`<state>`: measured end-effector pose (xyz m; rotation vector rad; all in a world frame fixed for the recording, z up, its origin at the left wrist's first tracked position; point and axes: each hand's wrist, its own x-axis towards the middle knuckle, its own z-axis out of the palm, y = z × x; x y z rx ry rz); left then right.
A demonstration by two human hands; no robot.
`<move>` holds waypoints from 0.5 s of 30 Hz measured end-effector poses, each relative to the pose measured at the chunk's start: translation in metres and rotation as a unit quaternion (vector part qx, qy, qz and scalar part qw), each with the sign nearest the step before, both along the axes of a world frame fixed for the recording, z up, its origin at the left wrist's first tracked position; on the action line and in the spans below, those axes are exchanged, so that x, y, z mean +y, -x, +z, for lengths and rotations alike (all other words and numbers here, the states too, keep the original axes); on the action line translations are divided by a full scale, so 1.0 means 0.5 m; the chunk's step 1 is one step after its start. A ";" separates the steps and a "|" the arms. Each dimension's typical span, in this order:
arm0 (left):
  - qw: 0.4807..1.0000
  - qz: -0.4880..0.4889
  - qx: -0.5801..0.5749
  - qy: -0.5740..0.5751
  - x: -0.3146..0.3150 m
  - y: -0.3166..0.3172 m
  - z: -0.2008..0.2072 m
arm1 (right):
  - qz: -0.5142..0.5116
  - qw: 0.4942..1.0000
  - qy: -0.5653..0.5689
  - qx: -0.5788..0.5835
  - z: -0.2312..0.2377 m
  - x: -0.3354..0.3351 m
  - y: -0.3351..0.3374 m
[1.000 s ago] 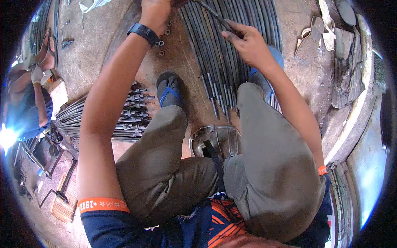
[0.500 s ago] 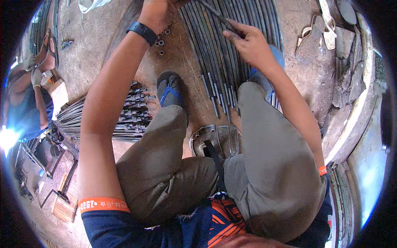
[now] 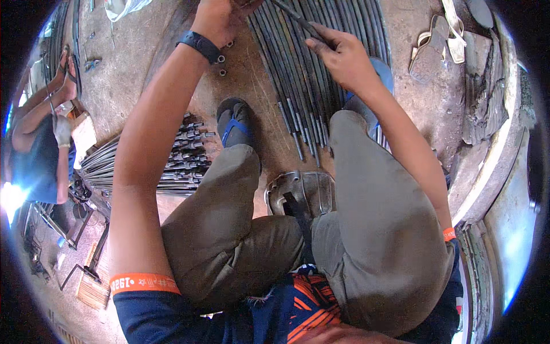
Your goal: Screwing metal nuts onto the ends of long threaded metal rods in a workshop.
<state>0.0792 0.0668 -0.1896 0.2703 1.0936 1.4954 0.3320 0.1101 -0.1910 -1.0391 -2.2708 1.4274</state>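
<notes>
My right hand (image 3: 342, 60) is closed round the near end of a dark metal rod (image 3: 298, 19), pinched between thumb and fingers. The rod slants up and left toward the top edge. My left hand (image 3: 219, 20), cut off by the top edge, appears curled near the rod's far part; what it grips cannot be made out. Below my hands, many long dark rods (image 3: 295, 74) lie side by side on the floor, several with brighter near ends. A few metal nuts (image 3: 223, 72) lie on the floor below my left wrist.
Rods with fittings on their ends (image 3: 186, 152) are bundled left of my sandalled left foot (image 3: 236, 126). A metal casing (image 3: 278, 186) sits between my legs. At far left a gloved person (image 3: 43, 155) works near a bright light. A loose sandal (image 3: 429, 51) lies at upper right.
My hands and the rod have barely moved. At far left, the other person's gloved hand has come down and a thin rod shows beside it.
</notes>
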 end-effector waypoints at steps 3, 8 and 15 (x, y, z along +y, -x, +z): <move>0.983 0.042 0.085 0.155 0.014 -0.043 0.057 | -0.009 1.000 0.017 -0.008 0.006 0.002 -0.004; 0.963 0.125 0.222 0.084 0.017 -0.046 0.024 | -0.031 0.999 -0.018 -0.016 0.009 -0.014 0.007; 0.962 0.091 0.187 0.175 0.025 -0.051 0.047 | -0.050 0.997 -0.035 -0.055 0.035 -0.016 0.008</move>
